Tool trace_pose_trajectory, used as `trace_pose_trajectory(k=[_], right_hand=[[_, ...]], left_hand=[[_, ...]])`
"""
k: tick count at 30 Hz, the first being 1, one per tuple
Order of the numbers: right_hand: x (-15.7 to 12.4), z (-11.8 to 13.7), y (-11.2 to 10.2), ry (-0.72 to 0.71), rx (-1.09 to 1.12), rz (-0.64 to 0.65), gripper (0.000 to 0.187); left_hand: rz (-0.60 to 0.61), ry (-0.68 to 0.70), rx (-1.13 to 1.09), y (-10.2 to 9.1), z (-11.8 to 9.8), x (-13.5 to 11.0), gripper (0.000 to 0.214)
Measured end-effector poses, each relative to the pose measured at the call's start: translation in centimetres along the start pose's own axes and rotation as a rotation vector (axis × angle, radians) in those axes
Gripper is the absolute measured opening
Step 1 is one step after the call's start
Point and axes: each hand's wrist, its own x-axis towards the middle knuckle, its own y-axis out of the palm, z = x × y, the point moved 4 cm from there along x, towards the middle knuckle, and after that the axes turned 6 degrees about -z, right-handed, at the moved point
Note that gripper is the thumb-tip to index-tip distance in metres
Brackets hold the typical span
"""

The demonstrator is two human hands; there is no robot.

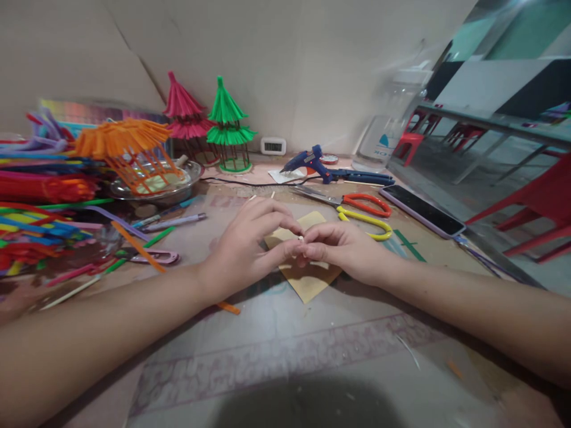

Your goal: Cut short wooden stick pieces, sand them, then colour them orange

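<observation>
My left hand (263, 235) and my right hand (341, 246) meet at the middle of the table, fingertips pinched together. A tiny pale piece (301, 239) shows between the fingertips of both; its kind is too small to make out. Beneath the hands lies a yellow paper square (307, 288), one corner pointing toward me. Thin pale stick ends (272, 195) stick out past the back of my left hand; I cannot tell whether it holds them. Beyond my right hand lie scissors (366, 205) with one red and one yellow handle.
At the left are piles of coloured pipe cleaners (42, 184) and an orange-roofed model (127, 142) on a metal dish. Pink (185, 107) and green (229, 119) towers stand behind. A blue glue gun (312, 159), a timer (273, 146), a phone (422, 209) and a water bottle (383, 131) line the back right.
</observation>
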Motion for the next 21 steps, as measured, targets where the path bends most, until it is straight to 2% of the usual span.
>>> trace_pose_trajectory(k=[6, 10, 14, 21], right_hand=[[-0.03, 0.08, 0.09, 0.019, 0.065, -0.021, 0.023], [0.03, -0.14, 0.05, 0.029, 0.077, -0.047, 0.028], [0.04, -0.59, 0.21, 0.046, 0.137, -0.008, 0.034], [0.03, -0.72, 0.14, 0.058, 0.145, -0.014, 0.029]], left_hand=[[-0.001, 0.017, 0.006, 0.06, -0.12, 0.11, 0.018], [0.007, -0.003, -0.006, 0.13, 0.04, 0.03, 0.015], [0.007, -0.008, -0.019, 0.08, 0.18, 0.02, 0.011], [0.004, -0.024, -0.023, -0.02, -0.16, 0.27, 0.004]])
